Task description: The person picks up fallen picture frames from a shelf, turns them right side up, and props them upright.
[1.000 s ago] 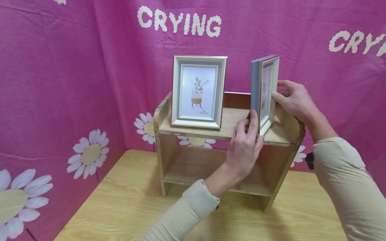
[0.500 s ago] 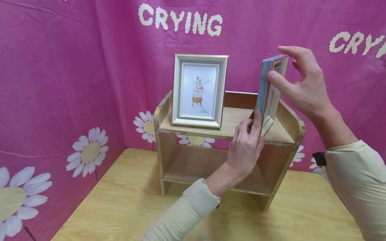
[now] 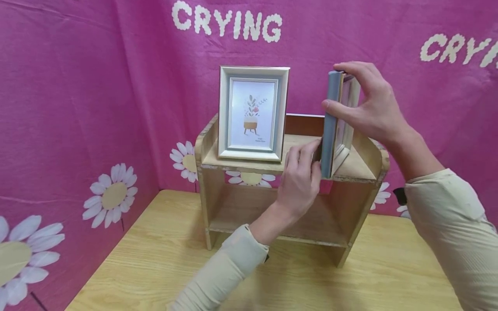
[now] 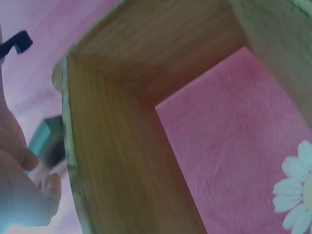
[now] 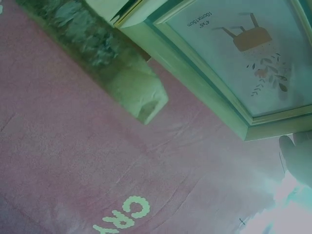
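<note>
The right hand (image 3: 376, 106) grips the right-hand picture frame (image 3: 330, 131), upright at the wooden shelf unit's (image 3: 253, 211) right end; the left hand (image 3: 299, 179) reaches behind, grasp unclear. Positioning, I'd guess; next calls for steady turning.

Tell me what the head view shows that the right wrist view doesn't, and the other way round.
Only the head view: the left hand, the whole face of the front-facing picture frame and the wooden table.

Only the right wrist view: readable size print, 10cmx15cm, on the turned picture frame.

Both: that turned frame, the right hand, part of the wooden shelf and the pink cloth with white lettering.
</note>
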A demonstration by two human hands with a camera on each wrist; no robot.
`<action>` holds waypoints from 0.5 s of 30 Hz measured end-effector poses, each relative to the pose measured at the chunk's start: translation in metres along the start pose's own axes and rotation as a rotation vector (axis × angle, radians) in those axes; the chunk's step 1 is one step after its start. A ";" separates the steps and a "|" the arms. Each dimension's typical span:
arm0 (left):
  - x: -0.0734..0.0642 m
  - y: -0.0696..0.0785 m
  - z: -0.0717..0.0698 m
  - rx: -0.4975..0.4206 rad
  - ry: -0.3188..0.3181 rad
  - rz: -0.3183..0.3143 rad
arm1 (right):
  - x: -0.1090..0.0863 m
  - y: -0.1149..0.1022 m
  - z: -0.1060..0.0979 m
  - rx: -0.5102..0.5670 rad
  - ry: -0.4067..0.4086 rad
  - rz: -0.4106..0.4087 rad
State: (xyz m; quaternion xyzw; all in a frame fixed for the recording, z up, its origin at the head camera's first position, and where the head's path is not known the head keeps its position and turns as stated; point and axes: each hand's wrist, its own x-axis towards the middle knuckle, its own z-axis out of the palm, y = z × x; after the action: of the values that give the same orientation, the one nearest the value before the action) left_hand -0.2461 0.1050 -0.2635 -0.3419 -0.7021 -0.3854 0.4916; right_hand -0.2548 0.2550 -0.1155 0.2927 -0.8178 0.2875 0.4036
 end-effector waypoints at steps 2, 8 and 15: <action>0.006 -0.004 -0.003 -0.032 -0.037 -0.038 | 0.002 0.000 0.001 -0.003 -0.013 -0.006; 0.021 -0.016 -0.008 -0.183 -0.228 -0.147 | 0.003 0.001 0.006 -0.016 -0.028 -0.047; 0.026 -0.024 -0.009 -0.135 -0.275 -0.088 | 0.002 0.002 0.003 -0.016 -0.007 -0.061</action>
State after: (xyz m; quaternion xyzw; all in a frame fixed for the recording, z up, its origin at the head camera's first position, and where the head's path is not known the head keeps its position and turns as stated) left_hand -0.2699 0.0885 -0.2416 -0.3926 -0.7495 -0.4026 0.3493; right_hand -0.2588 0.2541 -0.1162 0.3152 -0.8121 0.2673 0.4119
